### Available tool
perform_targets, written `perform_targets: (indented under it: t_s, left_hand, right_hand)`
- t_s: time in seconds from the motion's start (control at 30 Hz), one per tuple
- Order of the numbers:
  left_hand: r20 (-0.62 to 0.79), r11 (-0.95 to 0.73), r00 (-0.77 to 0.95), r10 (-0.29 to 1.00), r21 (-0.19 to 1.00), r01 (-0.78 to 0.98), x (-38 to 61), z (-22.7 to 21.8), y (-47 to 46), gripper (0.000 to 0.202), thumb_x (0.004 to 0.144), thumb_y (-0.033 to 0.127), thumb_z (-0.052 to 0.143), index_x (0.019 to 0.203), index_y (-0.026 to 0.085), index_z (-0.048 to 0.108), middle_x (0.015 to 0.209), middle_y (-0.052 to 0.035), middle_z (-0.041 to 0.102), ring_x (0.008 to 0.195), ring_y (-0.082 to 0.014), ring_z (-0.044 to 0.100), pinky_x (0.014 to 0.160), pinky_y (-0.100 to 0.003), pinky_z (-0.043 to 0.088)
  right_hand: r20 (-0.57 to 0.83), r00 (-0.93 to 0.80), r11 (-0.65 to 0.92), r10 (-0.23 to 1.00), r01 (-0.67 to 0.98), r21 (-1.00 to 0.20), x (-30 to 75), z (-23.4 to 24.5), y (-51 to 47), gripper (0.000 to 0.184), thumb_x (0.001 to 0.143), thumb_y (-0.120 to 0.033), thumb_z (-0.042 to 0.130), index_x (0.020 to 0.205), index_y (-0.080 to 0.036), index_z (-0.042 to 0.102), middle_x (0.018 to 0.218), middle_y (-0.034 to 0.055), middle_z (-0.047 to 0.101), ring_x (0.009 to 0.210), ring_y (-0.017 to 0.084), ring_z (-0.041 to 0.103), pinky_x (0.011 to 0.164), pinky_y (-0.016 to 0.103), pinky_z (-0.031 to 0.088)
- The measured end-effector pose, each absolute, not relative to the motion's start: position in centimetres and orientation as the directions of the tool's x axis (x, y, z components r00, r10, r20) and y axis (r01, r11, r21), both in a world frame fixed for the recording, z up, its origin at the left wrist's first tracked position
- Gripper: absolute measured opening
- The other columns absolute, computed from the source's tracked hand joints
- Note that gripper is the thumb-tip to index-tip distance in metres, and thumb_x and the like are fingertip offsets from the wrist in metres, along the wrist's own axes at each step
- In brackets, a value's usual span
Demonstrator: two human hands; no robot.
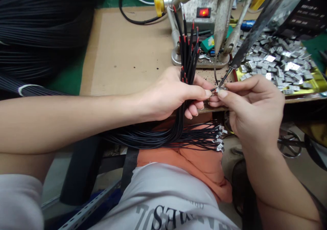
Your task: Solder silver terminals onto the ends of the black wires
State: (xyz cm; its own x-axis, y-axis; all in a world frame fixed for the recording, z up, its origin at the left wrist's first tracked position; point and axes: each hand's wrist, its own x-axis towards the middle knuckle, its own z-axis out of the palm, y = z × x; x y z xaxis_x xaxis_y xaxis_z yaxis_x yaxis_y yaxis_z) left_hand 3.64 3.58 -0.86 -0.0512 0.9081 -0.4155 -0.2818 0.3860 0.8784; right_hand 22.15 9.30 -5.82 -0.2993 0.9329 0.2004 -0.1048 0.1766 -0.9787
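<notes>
My left hand (173,94) is closed round a bundle of thin black wires (187,56) whose red-tipped ends stand up above the fist. Its thumb and forefinger also pinch one wire end against a small metal terminal (219,89). My right hand (251,109) is closed in a pinch on that same terminal, thumb on top. A dark soldering iron tip (227,75) comes down from the upper right and touches the terminal. Below the hands, the rest of the bundle fans out over my lap, with several finished metal ends (219,138).
A yellow tray (316,83) holds a heap of small metal terminals (278,63) at the right. Behind stands a machine with a lit red switch (203,12). Brown cardboard (127,53) covers the bench. Big coils of black wire (38,29) lie at the left.
</notes>
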Motion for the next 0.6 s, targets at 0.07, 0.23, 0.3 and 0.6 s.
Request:
perform_targets:
  t_s: [0.07,0.23,0.3,0.6]
  left_hand:
    - [-0.42,0.393,-0.046,0.906,0.877,-0.276,3.67,-0.77,3.62,0.015,0.093,-0.003,0.072,0.091,0.011,0.076,0.056,-0.0004,0.068,0.045,-0.0102,0.062,0.045,-0.019,0.049]
    - [-0.42,0.396,-0.032,0.907,0.875,-0.278,3.66,-0.72,3.59,0.013,0.093,-0.002,0.074,0.092,0.011,0.077,0.055,0.0002,0.068,0.044,-0.0098,0.061,0.044,-0.019,0.049]
    - [-0.412,0.387,-0.032,0.911,0.878,-0.281,3.62,-0.78,3.55,0.013,0.093,-0.002,0.074,0.092,0.011,0.077,0.055,0.0001,0.068,0.045,-0.01,0.061,0.043,-0.019,0.05]
    - [-0.394,0.369,-0.031,0.919,0.883,-0.292,3.69,-0.87,3.56,0.014,0.092,-0.003,0.072,0.091,0.01,0.077,0.055,0.0,0.068,0.044,-0.0105,0.061,0.041,-0.019,0.05]
  right_hand:
    - [0.202,-0.302,0.177,0.932,-0.109,-0.978,22.15,-5.83,9.23,0.023,0.085,-0.014,0.093,0.09,-0.026,0.073,0.078,-0.0049,0.08,0.069,0.02,0.085,0.074,0.037,0.079]
    - [0.197,-0.307,0.166,0.931,-0.125,-0.978,22.2,-5.83,9.19,0.023,0.086,-0.013,0.092,0.091,-0.025,0.074,0.079,-0.0051,0.081,0.07,0.019,0.085,0.073,0.035,0.078]
    - [0.202,-0.307,0.172,0.93,-0.123,-0.977,22.22,-5.87,9.23,0.023,0.086,-0.013,0.092,0.091,-0.026,0.074,0.079,-0.0052,0.081,0.07,0.019,0.085,0.072,0.035,0.078]
    - [0.217,-0.274,0.189,0.937,-0.125,-0.974,22.05,-5.73,9.05,0.022,0.084,-0.011,0.093,0.089,-0.025,0.077,0.079,-0.0036,0.082,0.066,0.018,0.083,0.071,0.035,0.078]
